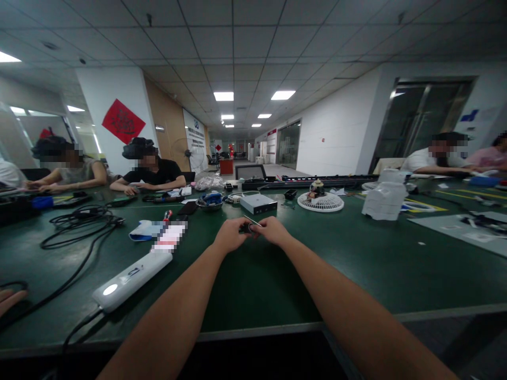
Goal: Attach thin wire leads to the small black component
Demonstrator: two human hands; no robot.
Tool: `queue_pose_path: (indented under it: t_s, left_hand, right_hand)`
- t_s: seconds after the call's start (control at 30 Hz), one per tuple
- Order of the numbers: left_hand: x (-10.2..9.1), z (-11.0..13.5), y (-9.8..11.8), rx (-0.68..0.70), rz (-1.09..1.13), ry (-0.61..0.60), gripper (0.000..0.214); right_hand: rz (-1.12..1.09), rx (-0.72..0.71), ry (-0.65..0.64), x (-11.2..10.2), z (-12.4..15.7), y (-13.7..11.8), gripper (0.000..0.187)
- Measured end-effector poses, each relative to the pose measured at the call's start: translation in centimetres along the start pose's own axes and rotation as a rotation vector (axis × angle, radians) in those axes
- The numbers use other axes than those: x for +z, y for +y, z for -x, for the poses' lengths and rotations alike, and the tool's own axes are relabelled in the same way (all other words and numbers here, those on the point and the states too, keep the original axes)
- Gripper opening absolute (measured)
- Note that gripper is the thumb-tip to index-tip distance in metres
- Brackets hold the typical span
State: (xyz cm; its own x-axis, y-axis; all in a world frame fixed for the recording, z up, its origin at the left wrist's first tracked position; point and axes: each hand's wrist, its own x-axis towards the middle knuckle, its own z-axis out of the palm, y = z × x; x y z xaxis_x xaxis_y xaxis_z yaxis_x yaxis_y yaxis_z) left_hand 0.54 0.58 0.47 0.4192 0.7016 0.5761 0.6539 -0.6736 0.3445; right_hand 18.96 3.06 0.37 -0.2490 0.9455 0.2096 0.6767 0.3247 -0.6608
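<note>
Both my hands meet over the green table [356, 258], in front of a grey box-shaped device [258, 203]. My left hand [231, 236] is closed on a small dark part [249, 228], mostly hidden by the fingers. In a pinch, my right hand [274, 230] grips a thin, shiny metal rod [252, 220] that slants across the top of the dark part. Its exact kind is too small to make out, and I cannot tell whether the rod touches the part.
A white power bank-like device [132, 279] with a cable lies left. Further back are a black cable coil [81, 216], a bowl of blue things [209, 200], a white fan grille [320, 202] and a white plastic housing [383, 198]. Several people sit around; another person's hand [11, 300] shows far left.
</note>
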Motion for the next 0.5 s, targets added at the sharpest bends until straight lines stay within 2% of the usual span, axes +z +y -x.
queue_pose_path:
  t_s: [0.23, 0.5]
  left_hand:
    - [0.3, -0.1, -0.3, 0.020, -0.010, -0.016, 0.031]
    - [0.1, -0.3, -0.5, 0.043, -0.069, 0.022, 0.032]
  right_hand:
    - [-0.121, -0.006, -0.058, 0.0, 0.2, 0.2, 0.034]
    - [0.003, 0.123, -0.026, 0.0, 0.2, -0.8, 0.039]
